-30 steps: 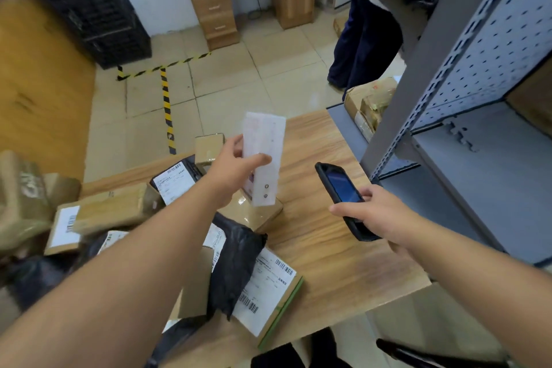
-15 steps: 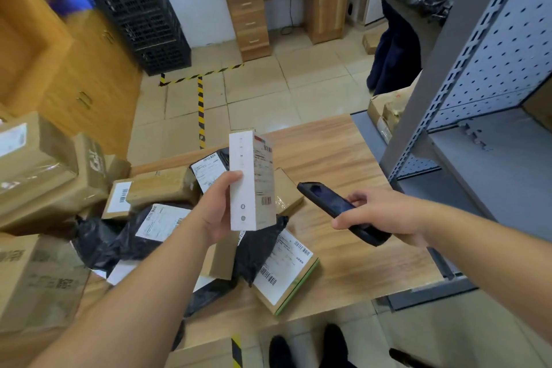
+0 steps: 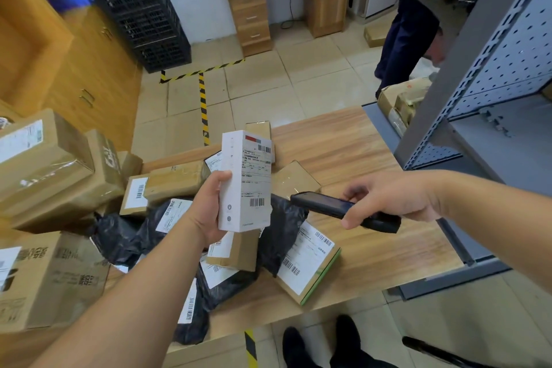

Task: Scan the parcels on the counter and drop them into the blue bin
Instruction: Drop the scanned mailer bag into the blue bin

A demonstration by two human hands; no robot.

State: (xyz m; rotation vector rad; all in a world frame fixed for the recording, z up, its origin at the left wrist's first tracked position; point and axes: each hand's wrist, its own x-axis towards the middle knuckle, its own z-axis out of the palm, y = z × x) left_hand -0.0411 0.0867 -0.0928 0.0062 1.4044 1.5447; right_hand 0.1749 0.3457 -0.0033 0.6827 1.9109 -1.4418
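Two hands at frame centre: left hand (image 3: 209, 212) grips an upright white box (image 3: 245, 182); right hand (image 3: 391, 197) holds a black scanner (image 3: 325, 205) beside its label, above the counter (image 3: 358, 152).

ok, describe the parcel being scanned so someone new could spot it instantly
Start at the wooden counter heaped with parcels. Above the heap, the left hand holds a tall white box upright, label facing the black scanner in the right hand. It is the only white carton; its neighbours are brown cardboard boxes or black poly bags.
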